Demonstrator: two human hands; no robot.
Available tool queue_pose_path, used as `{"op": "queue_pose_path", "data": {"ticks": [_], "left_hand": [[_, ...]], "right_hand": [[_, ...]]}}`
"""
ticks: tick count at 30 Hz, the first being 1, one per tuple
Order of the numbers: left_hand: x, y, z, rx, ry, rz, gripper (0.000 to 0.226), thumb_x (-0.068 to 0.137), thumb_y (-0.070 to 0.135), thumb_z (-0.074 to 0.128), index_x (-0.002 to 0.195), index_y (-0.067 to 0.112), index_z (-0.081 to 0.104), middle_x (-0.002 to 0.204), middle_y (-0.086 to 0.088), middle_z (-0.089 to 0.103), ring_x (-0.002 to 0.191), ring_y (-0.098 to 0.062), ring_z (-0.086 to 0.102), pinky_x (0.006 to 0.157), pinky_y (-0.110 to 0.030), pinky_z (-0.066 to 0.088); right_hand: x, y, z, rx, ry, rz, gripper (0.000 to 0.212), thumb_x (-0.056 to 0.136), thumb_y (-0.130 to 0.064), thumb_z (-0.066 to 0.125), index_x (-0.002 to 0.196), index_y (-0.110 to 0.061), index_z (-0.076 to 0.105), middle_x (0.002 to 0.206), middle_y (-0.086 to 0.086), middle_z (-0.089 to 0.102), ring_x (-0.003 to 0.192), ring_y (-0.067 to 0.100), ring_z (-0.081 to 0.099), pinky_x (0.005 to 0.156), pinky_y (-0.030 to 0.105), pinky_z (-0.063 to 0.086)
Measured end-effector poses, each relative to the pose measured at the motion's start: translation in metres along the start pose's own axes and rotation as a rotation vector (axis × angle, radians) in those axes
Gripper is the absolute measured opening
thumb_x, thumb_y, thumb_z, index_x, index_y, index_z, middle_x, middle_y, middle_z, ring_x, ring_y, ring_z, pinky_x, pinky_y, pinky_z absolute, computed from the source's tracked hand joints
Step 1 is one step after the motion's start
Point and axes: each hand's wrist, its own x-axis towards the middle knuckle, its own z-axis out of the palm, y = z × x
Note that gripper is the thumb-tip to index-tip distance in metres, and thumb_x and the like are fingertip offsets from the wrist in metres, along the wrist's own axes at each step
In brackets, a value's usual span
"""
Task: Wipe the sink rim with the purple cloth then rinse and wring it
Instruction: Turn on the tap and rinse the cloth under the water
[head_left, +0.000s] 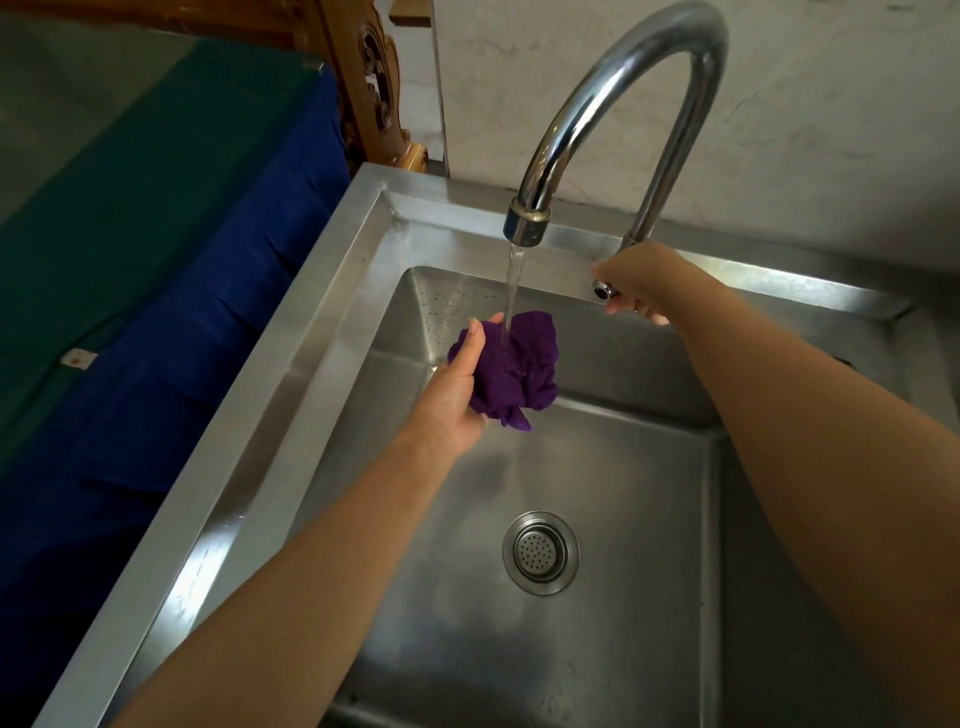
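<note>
Marbled wall (810, 114), carved wood post (375, 73), blue drape (208, 338)

Cloth (511, 364) lies under the faucet (556, 140), above the sink (311, 312).

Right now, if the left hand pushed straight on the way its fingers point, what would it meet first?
Likely the water stream, falling just ahead of the left hand that grips the purple cloth; beyond it, the sink's back wall. Depth is unclear.
</note>
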Motion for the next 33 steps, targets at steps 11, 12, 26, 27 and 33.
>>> {"op": "queue_pose_path", "data": {"ticks": [11,12,26,27,33], "left_hand": [[-0.002,-0.006,-0.001,-0.071,-0.005,0.019,0.03,0.091,0.043,0.051,0.11,0.026,0.065,0.112,-0.003,0.07,0.11,-0.024,0.063,0.094,-0.044,0.05],[-0.002,-0.006,0.0,-0.098,-0.01,0.016,0.031,0.091,0.044,0.051,0.112,0.024,0.064,0.115,-0.004,0.069,0.111,-0.025,0.062,0.095,-0.045,0.05],[0.004,-0.005,0.003,0.263,0.297,0.096,0.028,0.086,0.04,0.061,0.101,0.018,0.056,0.102,-0.008,0.068,0.087,-0.022,0.067,0.068,-0.033,0.055],[0.004,-0.004,0.002,0.257,0.281,0.051,0.028,0.088,0.043,0.057,0.1,0.018,0.059,0.101,-0.007,0.069,0.087,-0.023,0.068,0.068,-0.033,0.055],[0.006,-0.008,0.02,0.054,0.08,-0.05,0.042,0.098,0.045,0.031,0.08,0.02,0.059,0.059,0.005,0.068,0.062,-0.009,0.066,0.057,-0.022,0.052]], "right_hand": [[-0.021,0.018,0.002,0.252,0.013,-0.04,0.038,0.095,-0.045,0.042,0.096,-0.009,0.052,0.064,0.006,0.061,0.041,0.012,0.04,0.038,0.018,0.036],[-0.03,0.025,0.004,0.326,0.019,-0.038,0.045,0.094,-0.052,0.04,0.101,-0.009,0.052,0.068,0.008,0.065,0.043,0.012,0.047,0.04,0.019,0.041],[-0.058,0.049,0.099,0.469,0.25,-0.5,0.033,0.092,-0.015,0.05,0.124,-0.019,0.055,0.119,0.008,0.059,0.11,0.021,0.056,0.099,0.044,0.047],[-0.06,0.045,0.099,0.515,0.252,-0.53,0.031,0.092,-0.013,0.05,0.121,-0.019,0.057,0.116,0.007,0.06,0.108,0.021,0.057,0.097,0.045,0.047],[-0.088,0.012,0.125,0.253,0.353,-0.587,0.025,0.095,-0.032,0.046,0.11,-0.012,0.051,0.109,0.009,0.051,0.089,0.03,0.058,0.077,0.041,0.047]]}}
